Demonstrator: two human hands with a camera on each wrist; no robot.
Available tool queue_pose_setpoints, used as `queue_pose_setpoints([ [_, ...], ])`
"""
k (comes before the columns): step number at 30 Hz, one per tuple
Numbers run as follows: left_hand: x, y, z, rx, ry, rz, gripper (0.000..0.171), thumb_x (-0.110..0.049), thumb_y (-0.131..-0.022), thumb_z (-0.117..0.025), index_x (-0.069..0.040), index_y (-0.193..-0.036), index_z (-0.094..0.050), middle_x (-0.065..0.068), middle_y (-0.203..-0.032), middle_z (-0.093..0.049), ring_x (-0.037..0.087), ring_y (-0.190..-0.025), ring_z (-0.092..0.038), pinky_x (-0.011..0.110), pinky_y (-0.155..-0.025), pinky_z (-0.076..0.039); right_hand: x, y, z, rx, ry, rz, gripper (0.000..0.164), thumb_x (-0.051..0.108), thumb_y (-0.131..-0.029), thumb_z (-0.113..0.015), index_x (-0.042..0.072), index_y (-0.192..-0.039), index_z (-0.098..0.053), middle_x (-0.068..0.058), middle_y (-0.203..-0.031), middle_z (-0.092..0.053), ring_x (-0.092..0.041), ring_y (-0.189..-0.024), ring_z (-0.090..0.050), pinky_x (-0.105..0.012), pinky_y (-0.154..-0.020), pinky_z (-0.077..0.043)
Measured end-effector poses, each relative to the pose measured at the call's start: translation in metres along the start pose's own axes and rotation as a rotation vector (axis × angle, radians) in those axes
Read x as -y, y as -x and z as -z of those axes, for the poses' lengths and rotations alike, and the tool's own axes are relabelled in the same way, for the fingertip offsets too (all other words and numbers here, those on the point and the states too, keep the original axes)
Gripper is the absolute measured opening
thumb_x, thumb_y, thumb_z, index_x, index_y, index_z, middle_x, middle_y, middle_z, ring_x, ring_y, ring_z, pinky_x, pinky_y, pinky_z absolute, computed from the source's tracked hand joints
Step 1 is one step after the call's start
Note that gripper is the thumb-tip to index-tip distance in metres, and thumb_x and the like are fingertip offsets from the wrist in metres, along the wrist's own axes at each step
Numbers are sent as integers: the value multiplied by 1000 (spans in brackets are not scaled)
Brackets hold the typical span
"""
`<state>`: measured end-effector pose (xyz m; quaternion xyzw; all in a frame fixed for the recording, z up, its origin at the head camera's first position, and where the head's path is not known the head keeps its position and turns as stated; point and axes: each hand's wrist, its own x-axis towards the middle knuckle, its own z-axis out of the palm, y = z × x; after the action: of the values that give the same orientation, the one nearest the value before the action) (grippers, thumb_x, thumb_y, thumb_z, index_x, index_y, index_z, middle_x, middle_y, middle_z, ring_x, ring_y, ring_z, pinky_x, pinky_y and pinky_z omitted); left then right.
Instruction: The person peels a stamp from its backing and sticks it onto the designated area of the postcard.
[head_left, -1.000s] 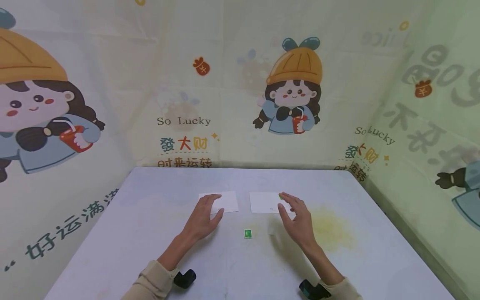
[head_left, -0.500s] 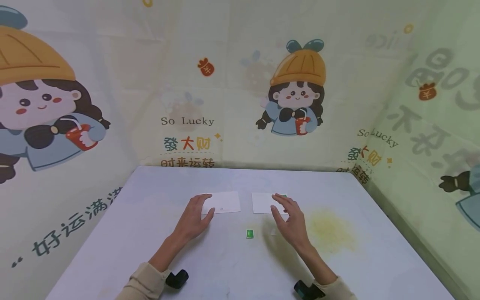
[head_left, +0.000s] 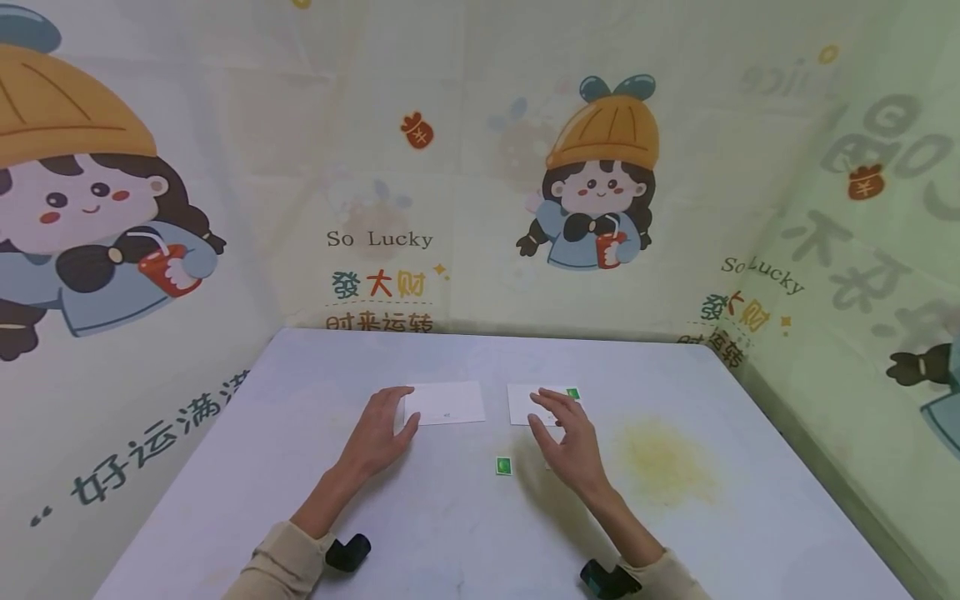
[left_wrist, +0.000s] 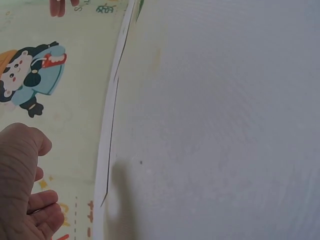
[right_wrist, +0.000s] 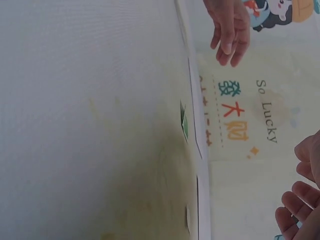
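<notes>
Two white rectangular cards lie side by side on the table. My left hand (head_left: pixel 380 433) is held over the near left side of the left card (head_left: pixel 453 402), fingers relaxed and holding nothing. Over the right card (head_left: pixel 522 405) my right hand (head_left: pixel 573 442) is also relaxed, with nothing between thumb and fingers; it hides part of that card. A small green stamp-like square (head_left: pixel 573 393) sits at the right card's far right corner. Another green square with a white border (head_left: pixel 503 466) lies on the table between the hands, in front of the cards.
The white table (head_left: pixel 450 533) meets a patterned cloth backdrop (head_left: pixel 480 208) at its far edge. A yellowish stain (head_left: pixel 667 462) marks the table on the right. Beside the right hand, a small pale scrap (right_wrist: pixel 188 219) shows in the right wrist view.
Both hands have drawn slightly left. The right fingers have come away from the right card's far corner, uncovering the green square there. The head view has shifted a little.
</notes>
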<state>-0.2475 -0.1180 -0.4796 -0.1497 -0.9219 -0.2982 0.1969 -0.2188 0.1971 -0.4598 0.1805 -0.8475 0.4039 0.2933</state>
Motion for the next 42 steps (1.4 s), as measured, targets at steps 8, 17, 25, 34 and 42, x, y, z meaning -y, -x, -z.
queue_pose_setpoints([
  [8, 6, 0, -1, 7, -19, 2, 45, -19, -95, -71, 2, -133, -58, 22, -133, -60, 39, -127, -55, 54, -106, -46, 4, 4, -7, 67, 33, -48, 30, 12, -89, -79, 7, -118, -74, -8, -117, -72, -25, -103, -64, -33, -76, -54],
  [17, 11, -2, -2, 43, -7, 37, 45, -17, -95, -70, 5, -132, -59, 24, -131, -61, 40, -126, -54, 55, -105, -45, 7, 6, -9, 184, -31, -194, 20, 14, -89, -80, 9, -108, -75, 7, -80, -67, -8, -68, -55, -22, -60, -47],
  [25, 12, -7, -1, 138, 5, 140, 49, -22, -98, -67, 4, -137, -56, 24, -139, -56, 40, -134, -48, 55, -110, -41, 5, 4, -13, 295, -20, -281, 11, 16, -90, -79, 10, -98, -74, 8, -68, -58, -8, -61, -48, -21, -54, -40],
  [34, 8, -15, -1, 212, -21, 204, 51, -24, -98, -67, 4, -139, -54, 25, -142, -53, 40, -135, -46, 56, -113, -39, 1, 1, -16, 409, -18, -367, 10, 16, -89, -79, 8, -94, -74, 3, -68, -56, -12, -62, -48, -22, -52, -38],
  [42, 9, -19, -4, 233, -51, 193, 49, -22, -96, -68, 6, -134, -57, 26, -137, -56, 42, -130, -50, 56, -109, -41, -3, 1, -18, 523, -22, -391, 10, 17, -88, -78, 9, -91, -73, 3, -67, -57, -13, -64, -49, -23, -55, -39],
])
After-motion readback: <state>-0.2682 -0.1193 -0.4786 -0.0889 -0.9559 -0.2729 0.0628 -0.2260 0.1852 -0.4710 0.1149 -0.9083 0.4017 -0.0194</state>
